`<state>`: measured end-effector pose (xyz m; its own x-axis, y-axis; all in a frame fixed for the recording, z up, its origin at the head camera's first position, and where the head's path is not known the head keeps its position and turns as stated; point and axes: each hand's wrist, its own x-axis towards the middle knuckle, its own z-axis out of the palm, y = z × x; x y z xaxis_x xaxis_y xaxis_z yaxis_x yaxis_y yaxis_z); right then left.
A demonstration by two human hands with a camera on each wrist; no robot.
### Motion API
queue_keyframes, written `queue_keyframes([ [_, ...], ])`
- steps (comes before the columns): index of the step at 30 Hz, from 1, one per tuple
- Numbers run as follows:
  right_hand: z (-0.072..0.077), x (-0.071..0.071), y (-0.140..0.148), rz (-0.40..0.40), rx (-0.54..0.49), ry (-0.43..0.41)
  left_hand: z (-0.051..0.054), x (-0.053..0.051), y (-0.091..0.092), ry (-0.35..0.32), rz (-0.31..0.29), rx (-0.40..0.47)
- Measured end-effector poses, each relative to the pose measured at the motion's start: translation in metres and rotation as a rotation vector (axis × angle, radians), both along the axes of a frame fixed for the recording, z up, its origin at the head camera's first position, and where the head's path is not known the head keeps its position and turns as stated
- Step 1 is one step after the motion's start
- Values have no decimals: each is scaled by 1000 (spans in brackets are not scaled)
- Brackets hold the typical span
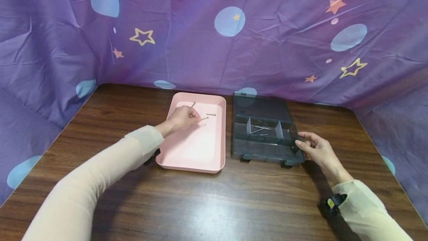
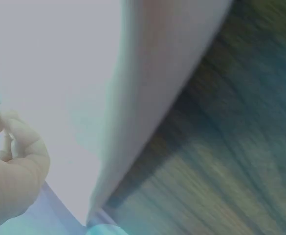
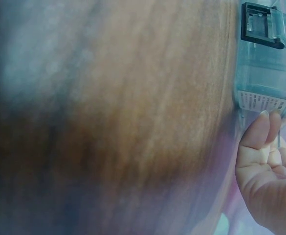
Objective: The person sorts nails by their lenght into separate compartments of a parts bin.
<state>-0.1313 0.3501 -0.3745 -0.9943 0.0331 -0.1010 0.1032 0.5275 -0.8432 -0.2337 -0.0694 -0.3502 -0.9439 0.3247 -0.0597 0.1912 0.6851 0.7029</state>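
Note:
My left hand (image 1: pixel 183 117) is over the pink tray (image 1: pixel 219 140), its thumb and fingertips pinching a small screw (image 1: pixel 205 118) whose head points right. Two similar screws, one (image 1: pixel 211 114) to the right and one (image 1: pixel 193 104) behind the fingers, lie in the tray. In the left wrist view the curled fingers (image 2: pixel 15 142) show, but the screw cannot be made out. At the right, my right hand (image 1: pixel 319 151) grips the right edge of a dark see-through organizer box (image 1: pixel 267 150), thumb on its rim. Several thin silver nails (image 1: pixel 262 127) lie in its middle compartment.
The box's lid (image 1: pixel 260 107) lies open toward the back, and two black latches (image 1: pixel 246 157) sit on its front. Both containers stand on a dark wooden table (image 1: pixel 200 203). A purple curtain (image 1: pixel 187 29) with stars hangs behind and at the sides.

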Motion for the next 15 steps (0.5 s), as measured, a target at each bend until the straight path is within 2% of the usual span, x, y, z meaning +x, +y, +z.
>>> queue_keyframes([
  [8,-1,0,-1,3,-24,17,15,9,17,-25,-45,75],
  [15,0,0,-1,7,1,13,21,17,40,-20,-127,94],
])
